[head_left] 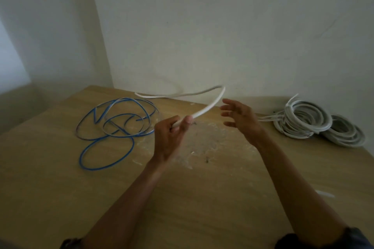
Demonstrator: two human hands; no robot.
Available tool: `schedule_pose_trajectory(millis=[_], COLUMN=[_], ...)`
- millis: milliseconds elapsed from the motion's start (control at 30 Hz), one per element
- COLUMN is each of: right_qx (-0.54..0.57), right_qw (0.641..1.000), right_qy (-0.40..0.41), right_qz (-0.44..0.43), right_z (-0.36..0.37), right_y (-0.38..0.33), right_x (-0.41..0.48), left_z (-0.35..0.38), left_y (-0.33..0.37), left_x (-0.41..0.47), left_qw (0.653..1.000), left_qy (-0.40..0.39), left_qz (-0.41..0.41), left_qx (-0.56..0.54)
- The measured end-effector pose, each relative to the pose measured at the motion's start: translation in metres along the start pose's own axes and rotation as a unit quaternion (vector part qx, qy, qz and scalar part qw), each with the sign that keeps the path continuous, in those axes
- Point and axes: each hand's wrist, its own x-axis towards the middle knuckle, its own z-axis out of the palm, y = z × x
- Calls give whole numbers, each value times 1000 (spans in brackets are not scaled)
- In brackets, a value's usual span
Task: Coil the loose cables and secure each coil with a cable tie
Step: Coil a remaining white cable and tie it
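Observation:
My left hand (170, 137) grips one end of a stiff white cable (210, 105) above the middle of the wooden table (60, 178). The cable arcs up toward the wall, bends sharply and runs back left along the table's far edge. My right hand (240, 119) hovers just right of the cable with fingers spread, touching nothing. A loose blue cable (113, 125) lies in tangled loops on the left of the table. Two coils of white cable, the nearer coil (303, 122) and the farther coil (344, 133), sit at the far right.
The table stands against a pale wall (222, 26) in a corner. Whitish scuffs and scraps (204, 143) mark the tabletop under my hands. A small white strip (324, 193) lies near the right edge.

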Motion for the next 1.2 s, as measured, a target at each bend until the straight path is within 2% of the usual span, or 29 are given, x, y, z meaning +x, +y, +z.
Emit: schedule_pose_trajectory(millis=[67, 133, 200, 333, 433, 533, 633, 700, 767, 900, 967, 1067, 1133, 1200], right_qx=[-186, -256, -276, -254, -269, -322, -278, -241, -236, -252, -257, -253, -223, -183], right_qw=[978, 949, 934, 937, 947, 933, 932, 928, 920, 910, 906, 909, 923, 942], right_qy=[70, 113, 96, 155, 123, 116, 182, 221, 222, 191, 185, 186, 187, 173], right_qz=[-65, -149, -205, -183, -123, -109, -147, -181, -219, -268, -281, -273, -252, -221], right_z=[-1, 1, 5, 3, -12, -18, -16, -14, -12, -3, 3, 3, -1, -3], right_y=[0, -9, -17, -9, 22, 46, 38, 20, 6, 1, 3, 4, 5, 7], right_x=[5, 8, 14, 19, 13, 3, -7, -14, -22, -35, -37, -37, -39, -42], left_z=[-1, 2, 5, 6, 4, 2, -3, -12, -19, -20, -21, -23, -19, -11], left_y=[6, 10, 11, 8, 7, 1, -9, -19, -30, -46, -46, -47, -53, -60], left_x=[1, -1, -3, -3, -3, -1, 4, 12, 17, 17, 16, 13, 8, 2], left_qw=[1000, 999, 999, 999, 999, 999, 996, 996, 995, 974, 969, 979, 983, 987], left_qy=[-15, -31, -38, -45, -33, -12, 10, 37, 66, 165, 196, 170, 119, 68], left_qz=[14, 22, 30, 31, 2, -32, -83, -78, -68, -148, -140, -105, -86, -79], left_qx=[-11, -11, -1, 0, -23, -13, -4, 6, 12, -44, -45, 45, 108, 125])
